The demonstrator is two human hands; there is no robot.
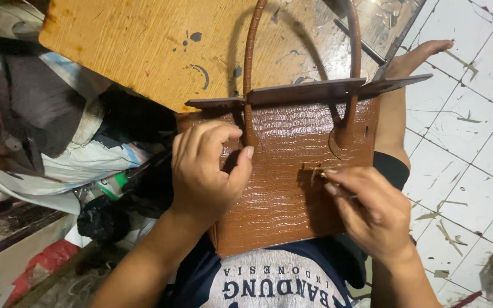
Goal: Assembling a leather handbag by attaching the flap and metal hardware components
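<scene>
Brown croc-textured handbag (292,171) upright on lap, between hands. Left hand (206,171) pinches its front panel near handle base. Right hand (372,214) grips small gold fitting (318,173) against bag's front.

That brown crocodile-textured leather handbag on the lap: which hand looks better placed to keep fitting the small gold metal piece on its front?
The right hand, probably. Its fingertips already pinch the small gold metal fitting against the brown crocodile-textured leather handbag. The left hand grips the bag's front farther over, bracing it.
</scene>
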